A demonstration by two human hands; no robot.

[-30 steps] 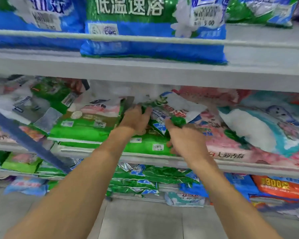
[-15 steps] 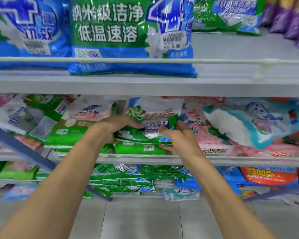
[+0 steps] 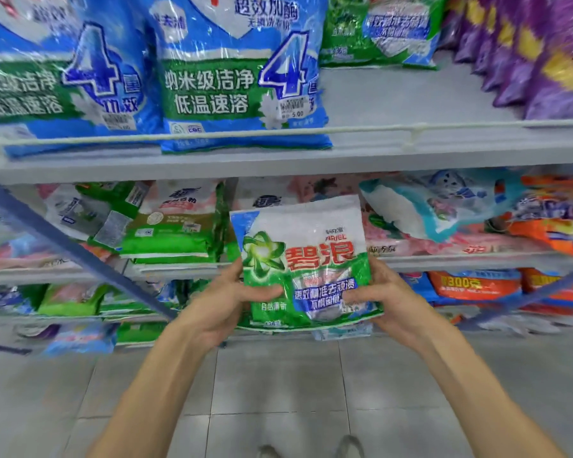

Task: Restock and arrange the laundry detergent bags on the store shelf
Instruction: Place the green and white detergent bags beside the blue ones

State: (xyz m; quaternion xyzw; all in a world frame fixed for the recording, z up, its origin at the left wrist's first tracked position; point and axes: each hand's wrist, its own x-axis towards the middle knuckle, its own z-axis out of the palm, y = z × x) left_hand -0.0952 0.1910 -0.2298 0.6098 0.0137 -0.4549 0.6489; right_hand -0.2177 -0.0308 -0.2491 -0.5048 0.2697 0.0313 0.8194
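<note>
One glossy, crinkled plastic detergent bag [image 3: 303, 256], rectangular, green and white, is held upright just in front of the middle shelf [image 3: 444, 259], clear of its surface. The left hand [image 3: 225, 302] grips its lower left edge with the thumb curled over the front; the right hand [image 3: 391, 302] grips the lower right likewise. Two large shiny blue bags [image 3: 242, 77] stand on the flat grey upper shelf [image 3: 411, 153]

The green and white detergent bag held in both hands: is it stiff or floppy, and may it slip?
The green and white plastic detergent bag probably flexes: its film wrinkles where the left hand and right hand grip its lower part. The shiny film may be slippery, so two hands seem wise. It stands upright, so the filling likely stiffens it.
</note>
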